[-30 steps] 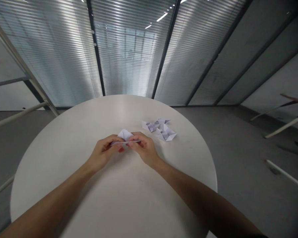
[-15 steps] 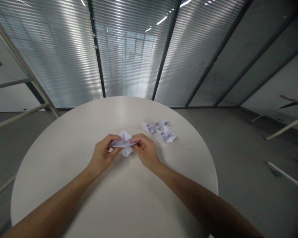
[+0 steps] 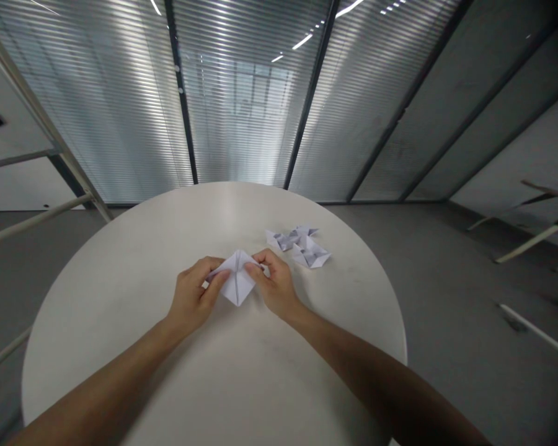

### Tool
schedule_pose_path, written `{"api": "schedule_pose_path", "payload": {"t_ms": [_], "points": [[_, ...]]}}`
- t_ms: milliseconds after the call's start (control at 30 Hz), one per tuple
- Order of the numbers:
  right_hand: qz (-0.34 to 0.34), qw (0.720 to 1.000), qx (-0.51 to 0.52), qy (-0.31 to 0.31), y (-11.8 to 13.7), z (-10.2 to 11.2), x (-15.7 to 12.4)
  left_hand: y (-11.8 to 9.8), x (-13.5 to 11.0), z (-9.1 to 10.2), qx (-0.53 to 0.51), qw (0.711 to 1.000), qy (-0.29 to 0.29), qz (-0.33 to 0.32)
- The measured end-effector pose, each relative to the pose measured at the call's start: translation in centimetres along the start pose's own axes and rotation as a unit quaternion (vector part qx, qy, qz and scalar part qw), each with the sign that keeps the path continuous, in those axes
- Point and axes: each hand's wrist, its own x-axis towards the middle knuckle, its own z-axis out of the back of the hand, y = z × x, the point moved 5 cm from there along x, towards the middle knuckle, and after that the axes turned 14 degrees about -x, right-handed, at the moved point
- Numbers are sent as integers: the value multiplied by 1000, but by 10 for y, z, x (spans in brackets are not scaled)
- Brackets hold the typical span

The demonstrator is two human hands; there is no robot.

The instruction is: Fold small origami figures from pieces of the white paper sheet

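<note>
A folded white paper piece is held up between my two hands, over the middle of the round table. It shows as a diamond with creases running through its centre. My left hand pinches its left corner, thumb on the near face. On the right corner, my right hand is closed in the same way, its thumb pressed on the paper. The fingers behind the sheet are partly hidden. Several folded paper shapes with pointed corners lie together beyond my right hand.
The round white table fills the centre. Behind it stands a glass wall with blinds. A pale metal frame rises at the left, and chair-like legs show at the right on the grey floor.
The paper has been turned or opened in my hands: its flattened middle now shows as a broad diamond face towards me. Both thumbs have moved onto this face. The other paper shapes stay put.
</note>
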Motion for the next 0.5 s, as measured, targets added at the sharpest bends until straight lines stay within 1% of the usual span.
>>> {"api": "schedule_pose_path", "payload": {"t_ms": [67, 133, 200, 233, 267, 367, 400, 467, 500], "points": [[-21, 999, 34, 37, -2, -3, -1, 11, -2, 0, -31, 996, -32, 83], [-23, 992, 95, 76, 1, -7, -2, 22, -4, 0, -82, 984, -67, 144], [-30, 982, 150, 110, 3, -13, -4, 29, -5, -3, -138, 972, -75, 177], [-40, 979, 164, 111, 3, -16, -5, 30, -5, -5, -157, 968, -67, 185], [-55, 980, 164, 99, 2, -18, -6, 30, -5, -8, -168, 966, -52, 189], [-116, 986, 115, 10, -8, -21, -7, 27, -6, -14, -165, 967, -14, 194], [-131, 986, 104, -11, -11, -22, -8, 25, -6, -15, -156, 969, -2, 193], [-144, 984, 99, -23, -15, -24, -8, 22, -7, -17, -132, 975, 24, 176], [-144, 984, 100, -24, -17, -25, -7, 19, -7, -19, -114, 980, 43, 155]]}}
